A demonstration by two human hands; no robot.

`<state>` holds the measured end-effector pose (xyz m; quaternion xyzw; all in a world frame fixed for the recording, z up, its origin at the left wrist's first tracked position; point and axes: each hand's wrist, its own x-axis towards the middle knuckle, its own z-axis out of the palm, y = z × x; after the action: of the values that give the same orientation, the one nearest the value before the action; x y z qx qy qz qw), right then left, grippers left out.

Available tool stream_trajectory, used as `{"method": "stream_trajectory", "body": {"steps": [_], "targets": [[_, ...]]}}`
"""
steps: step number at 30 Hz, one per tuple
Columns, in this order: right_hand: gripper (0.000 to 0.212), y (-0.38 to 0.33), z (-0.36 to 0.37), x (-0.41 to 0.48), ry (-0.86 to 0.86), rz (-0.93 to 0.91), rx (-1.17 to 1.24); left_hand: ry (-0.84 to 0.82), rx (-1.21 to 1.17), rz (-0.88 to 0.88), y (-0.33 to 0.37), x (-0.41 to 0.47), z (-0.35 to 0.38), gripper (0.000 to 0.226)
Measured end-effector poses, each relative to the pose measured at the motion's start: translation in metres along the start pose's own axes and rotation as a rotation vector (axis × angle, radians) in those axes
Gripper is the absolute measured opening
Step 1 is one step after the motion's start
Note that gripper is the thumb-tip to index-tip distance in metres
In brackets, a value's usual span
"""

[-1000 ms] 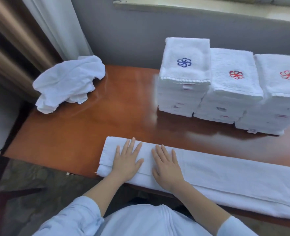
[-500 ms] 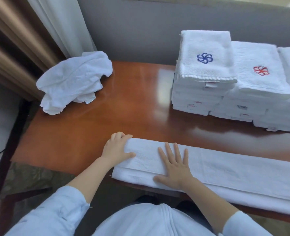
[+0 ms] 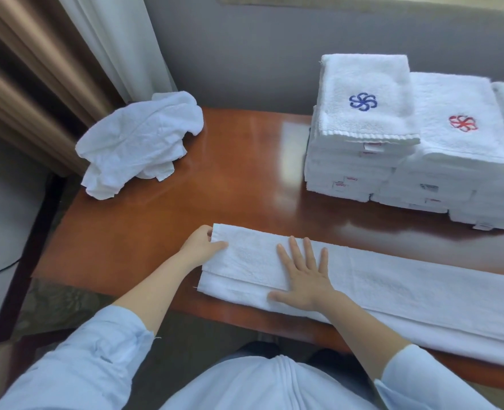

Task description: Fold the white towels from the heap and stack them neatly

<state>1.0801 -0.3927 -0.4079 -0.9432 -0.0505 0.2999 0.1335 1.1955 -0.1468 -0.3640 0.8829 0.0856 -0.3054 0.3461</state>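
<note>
A person is leaning over a glossy wooden table (image 3: 230, 187). A white towel (image 3: 407, 282), folded into a long strip, is lying along the near edge. The left hand (image 3: 203, 247) is pinching the strip's left end, thumb on top and fingers curled round the edge. The right hand (image 3: 307, 281) is pressing flat on the strip just to the right, fingers spread. A crumpled heap of towels (image 3: 138, 143) is sitting at the far left corner, and folded stacks (image 3: 360, 128) are standing at the far right.
</note>
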Motion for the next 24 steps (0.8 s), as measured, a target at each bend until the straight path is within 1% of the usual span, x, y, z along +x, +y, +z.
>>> {"method": "stream_trajectory", "body": {"steps": [2,3,4,7,8,9,11,12,14,15,17,19,21,22,24], "targets": [[0.104,-0.001,-0.012,-0.003,-0.023,-0.001,0.124,-0.066,-0.093,0.032,0.019,-0.008,0.002,0.023],[0.098,-0.002,-0.020,-0.006,-0.033,0.004,0.236,-0.108,-0.111,0.052,0.032,-0.014,0.004,0.021],[0.090,-0.003,-0.030,-0.011,-0.046,0.015,0.412,-0.150,-0.116,0.071,0.047,-0.020,0.008,0.019],[0.068,0.000,-0.060,-0.034,-0.105,0.055,1.159,-0.285,-0.195,0.115,0.093,-0.042,0.031,0.014],[0.060,0.003,-0.067,-0.042,-0.128,0.033,1.317,-0.317,-0.226,0.121,0.106,-0.049,0.041,0.012],[0.051,0.007,-0.072,-0.051,-0.145,0.001,1.401,-0.337,-0.242,0.122,0.119,-0.055,0.052,0.010],[0.042,0.015,-0.076,-0.067,-0.126,-0.055,1.457,-0.370,-0.245,0.135,0.140,-0.064,0.073,0.008],[0.044,0.021,-0.075,-0.074,-0.099,-0.062,1.466,-0.385,-0.220,0.159,0.148,-0.066,0.084,0.007],[0.046,0.036,-0.070,-0.086,-0.054,-0.052,1.465,-0.408,-0.152,0.194,0.160,-0.071,0.105,0.017],[0.044,0.044,-0.066,-0.091,-0.024,-0.017,1.460,-0.406,-0.141,0.184,0.165,-0.073,0.116,0.023],[0.038,0.060,-0.058,-0.099,0.096,0.157,1.482,-0.393,-0.165,0.198,0.168,-0.075,0.134,0.029],[0.038,0.074,-0.050,-0.107,0.211,0.329,1.526,-0.348,-0.168,0.306,0.165,-0.076,0.149,0.029],[0.041,0.084,-0.044,-0.112,0.276,0.390,1.535,-0.275,-0.159,0.406,0.156,-0.077,0.159,0.024],[0.041,0.089,-0.042,-0.115,0.302,0.412,1.526,-0.220,-0.132,0.445,0.150,-0.079,0.164,0.026],[0.042,0.098,-0.036,-0.120,0.353,0.453,1.514,-0.068,0.040,0.543,0.138,-0.082,0.172,0.030]]}}
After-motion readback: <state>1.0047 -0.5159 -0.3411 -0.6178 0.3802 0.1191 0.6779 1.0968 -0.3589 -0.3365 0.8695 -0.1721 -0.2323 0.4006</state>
